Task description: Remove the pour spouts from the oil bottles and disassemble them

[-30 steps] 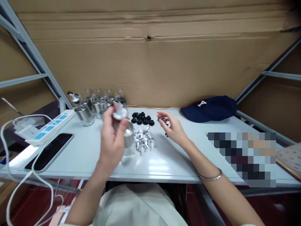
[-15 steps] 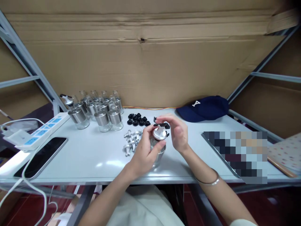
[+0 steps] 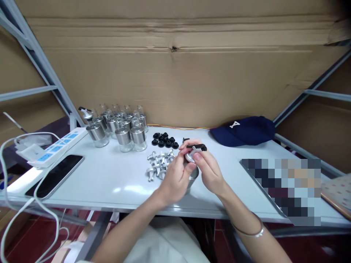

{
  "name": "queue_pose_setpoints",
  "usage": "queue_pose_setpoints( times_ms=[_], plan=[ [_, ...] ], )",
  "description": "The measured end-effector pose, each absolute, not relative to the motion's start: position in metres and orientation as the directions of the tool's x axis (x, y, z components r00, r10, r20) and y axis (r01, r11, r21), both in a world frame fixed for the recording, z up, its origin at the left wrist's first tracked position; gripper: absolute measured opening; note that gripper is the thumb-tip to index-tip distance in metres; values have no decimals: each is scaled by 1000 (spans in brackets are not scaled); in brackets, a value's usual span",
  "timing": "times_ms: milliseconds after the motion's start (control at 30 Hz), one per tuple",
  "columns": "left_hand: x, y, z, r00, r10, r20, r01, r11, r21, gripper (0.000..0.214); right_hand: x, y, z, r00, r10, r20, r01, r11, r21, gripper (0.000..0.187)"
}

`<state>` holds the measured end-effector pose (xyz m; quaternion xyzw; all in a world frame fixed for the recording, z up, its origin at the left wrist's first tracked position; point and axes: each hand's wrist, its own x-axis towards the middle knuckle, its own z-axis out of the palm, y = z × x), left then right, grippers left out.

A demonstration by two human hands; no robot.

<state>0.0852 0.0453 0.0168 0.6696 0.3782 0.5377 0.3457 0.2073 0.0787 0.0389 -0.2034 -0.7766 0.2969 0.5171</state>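
Note:
Near the front of the table stands a glass bottle (image 3: 193, 177) with a steel band, its neck hidden by my fingers. On top sits a silver pourer cap (image 3: 190, 157) with a black flip lever (image 3: 198, 147). My left hand (image 3: 175, 179) is wrapped round the bottle's neck, just under the cap. My right hand (image 3: 211, 171) is closed on the pourer cap from the right, its thumb against the metal. Left of my hands lie several silver pourer spouts (image 3: 156, 166) in a heap, and behind them several black stoppers (image 3: 164, 141).
Several steel-banded bottles (image 3: 124, 137) stand at the back left, one topped by a pourer (image 3: 87, 114). A power strip (image 3: 59, 146), white cables and a phone (image 3: 55, 177) lie left. A navy cap (image 3: 244, 131) rests back right, before a cardboard wall (image 3: 164, 84). A blurred-out flat object lies right.
My right hand has come down from above the lever and closed on the pourer cap. The cap now tilts a little. The view has shifted slightly left.

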Motion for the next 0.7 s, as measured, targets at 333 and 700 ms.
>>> queue_pose_setpoints(
  times_ms=[333, 700],
  plan=[
    [97, 43, 7, 46, 823, 567, 146, -567, 811, 47, 200, 66, 29, -207, 554, 807, 61, 830, -554, 25],
    [104, 45, -2, -45, 846, 531, 45, -529, 847, 51, 202, 65, 56, -311, 713, 629, 186, 694, -695, 34]
  ],
)
